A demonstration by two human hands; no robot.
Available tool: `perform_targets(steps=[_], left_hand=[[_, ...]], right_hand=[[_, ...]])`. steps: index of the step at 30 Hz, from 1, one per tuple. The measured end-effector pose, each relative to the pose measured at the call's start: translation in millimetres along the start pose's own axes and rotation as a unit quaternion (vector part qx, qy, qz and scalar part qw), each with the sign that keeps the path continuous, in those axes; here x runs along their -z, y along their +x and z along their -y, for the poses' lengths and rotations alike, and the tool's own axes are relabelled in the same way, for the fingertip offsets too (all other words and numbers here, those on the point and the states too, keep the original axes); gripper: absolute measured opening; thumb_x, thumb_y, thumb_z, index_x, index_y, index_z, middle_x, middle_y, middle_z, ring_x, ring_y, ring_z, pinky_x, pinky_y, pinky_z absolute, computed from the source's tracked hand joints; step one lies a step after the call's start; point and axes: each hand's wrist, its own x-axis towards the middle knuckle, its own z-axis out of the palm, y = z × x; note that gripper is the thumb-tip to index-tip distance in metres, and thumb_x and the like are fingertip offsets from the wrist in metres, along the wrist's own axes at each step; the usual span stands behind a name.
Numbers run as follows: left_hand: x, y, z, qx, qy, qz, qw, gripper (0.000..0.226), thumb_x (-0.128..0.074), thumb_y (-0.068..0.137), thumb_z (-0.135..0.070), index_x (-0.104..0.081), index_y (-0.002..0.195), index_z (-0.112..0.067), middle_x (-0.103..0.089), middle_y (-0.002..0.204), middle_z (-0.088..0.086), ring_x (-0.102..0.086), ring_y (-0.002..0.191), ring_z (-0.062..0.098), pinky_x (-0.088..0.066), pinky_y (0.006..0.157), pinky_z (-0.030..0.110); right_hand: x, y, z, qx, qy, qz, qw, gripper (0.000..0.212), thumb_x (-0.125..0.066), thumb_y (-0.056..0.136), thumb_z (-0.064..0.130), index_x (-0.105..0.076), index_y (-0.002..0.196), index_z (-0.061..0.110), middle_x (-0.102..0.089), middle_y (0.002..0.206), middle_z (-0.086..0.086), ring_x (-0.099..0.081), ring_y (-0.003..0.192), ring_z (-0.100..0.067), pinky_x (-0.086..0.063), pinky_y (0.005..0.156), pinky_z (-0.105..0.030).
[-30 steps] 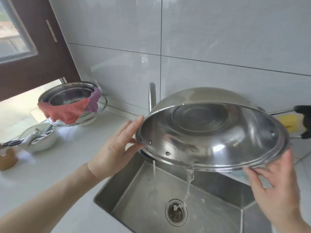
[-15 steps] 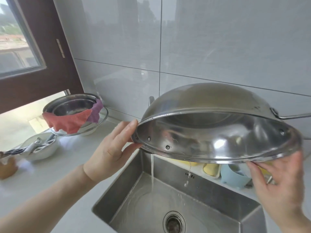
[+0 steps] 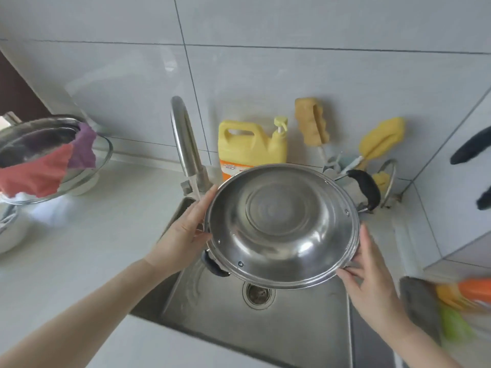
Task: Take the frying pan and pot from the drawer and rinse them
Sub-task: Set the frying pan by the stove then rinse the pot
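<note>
1. Round stainless-steel two-handled pot [image 3: 281, 225] now tipped back toward upright, inside facing the camera; a second ago mouth-down, water streaming off the rim.
2. No stream visible now, so draining looks done.
3. Held above the steel sink basin [image 3: 255, 322], over the drain.
4. Left hand [image 3: 183, 232]: fingers mostly straight, pressed along the left rim, thumb hooked at the edge.
5. Right hand [image 3: 372, 274]: fingers and thumb pinching the lower-right rim.
6. Chrome faucet [image 3: 186, 144] apparently off.
7. Likely: pot rinse finished, set-down next. Frying pan not identifiable in view.
</note>
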Motion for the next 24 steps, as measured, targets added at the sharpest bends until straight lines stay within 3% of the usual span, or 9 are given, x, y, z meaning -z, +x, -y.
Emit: perform_targets(steps=[4,7,10,13,16,19,21,24], left_hand=[[-43.7,12.7,30.8,0.089,-0.05,0.102,0.99,0.113,-0.066,0.078,0.017,-0.014,0.151,-0.052,-0.042,0.144,-0.027,-0.042,0.136,0.004,-0.042,0.109,0.033],[-72.6,22.7,58.0,0.15,-0.075,0.192,0.967,0.107,-0.063,0.081,0.013,-0.016,0.144,-0.06,-0.043,0.144,-0.028,-0.05,0.128,-0.001,-0.045,0.103,0.02],[-100.5,28.3,94.2,0.206,-0.044,0.276,0.938,0.104,-0.064,0.082,0.002,-0.015,0.138,-0.071,-0.056,0.135,-0.019,-0.065,0.11,0.009,-0.053,0.098,0.041],[-126.6,32.8,120.2,0.246,0.005,0.322,0.914,0.1,-0.067,0.084,-0.001,-0.017,0.142,-0.065,-0.063,0.117,-0.013,-0.068,0.094,0.015,-0.057,0.086,0.045],[-153.8,33.2,139.9,0.257,0.019,0.362,0.896,0.093,-0.069,0.086,-0.006,-0.017,0.145,-0.054,-0.06,0.103,-0.014,-0.062,0.084,0.011,-0.056,0.084,0.033],[-181.0,33.6,156.2,0.253,0.022,0.382,0.889,0.09,-0.071,0.087,-0.013,-0.013,0.143,-0.053,-0.056,0.102,-0.015,-0.057,0.081,0.006,-0.047,0.079,0.02],[-195.6,35.5,167.4,0.246,0.025,0.383,0.89,0.087,-0.071,0.087,-0.015,-0.015,0.139,-0.056,-0.058,0.106,-0.012,-0.056,0.082,0.008,-0.047,0.084,0.023],[-207.4,42.1,185.8,0.245,0.026,0.376,0.893,0.085,-0.071,0.087,-0.015,-0.022,0.147,-0.05,-0.061,0.105,-0.012,-0.057,0.08,0.008,-0.051,0.092,0.034]], right_hand=[[-15.6,-28.4,-37.9,-0.112,-0.005,0.037,0.993,0.11,-0.07,0.084,0.0,-0.003,0.141,0.067,-0.044,0.137,0.006,-0.062,0.102,0.002,-0.052,0.081,-0.013],[-30.4,-42.3,-58.5,-0.182,0.011,0.072,0.981,0.106,-0.07,0.083,-0.001,-0.01,0.146,0.059,-0.053,0.131,0.007,-0.064,0.096,-0.003,-0.054,0.08,-0.019],[-49.1,-50.6,-75.0,-0.214,0.04,0.084,0.972,0.101,-0.073,0.078,-0.002,-0.026,0.13,0.071,-0.064,0.115,0.017,-0.066,0.097,-0.007,-0.055,0.08,-0.022],[-69.6,-58.9,-93.4,-0.256,0.064,0.107,0.959,0.096,-0.073,0.076,-0.001,-0.033,0.117,0.075,-0.068,0.106,0.016,-0.066,0.098,-0.005,-0.054,0.089,-0.028],[-85.6,-66.9,-113.3,-0.311,0.084,0.128,0.938,0.091,-0.079,0.069,0.016,-0.031,0.126,0.068,-0.069,0.109,0.014,-0.066,0.103,-0.007,-0.054,0.093,-0.04],[-97.8,-69.8,-132.6,-0.353,0.093,0.147,0.919,0.097,-0.08,0.061,0.035,-0.025,0.135,0.063,-0.066,0.115,0.018,-0.064,0.107,-0.007,-0.054,0.092,-0.044],[-104.3,-68.3,-139.9,-0.374,0.092,0.154,0.91,0.102,-0.08,0.06,0.035,-0.022,0.141,0.057,-0.064,0.117,0.018,-0.062,0.109,-0.006,-0.054,0.093,-0.041],[-113.1,-65.3,-148.2,-0.403,0.081,0.139,0.901,0.088,-0.076,0.072,0.025,-0.025,0.139,0.051,-0.067,0.107,0.018,-0.064,0.097,0.0,-0.052,0.074,-0.019]])
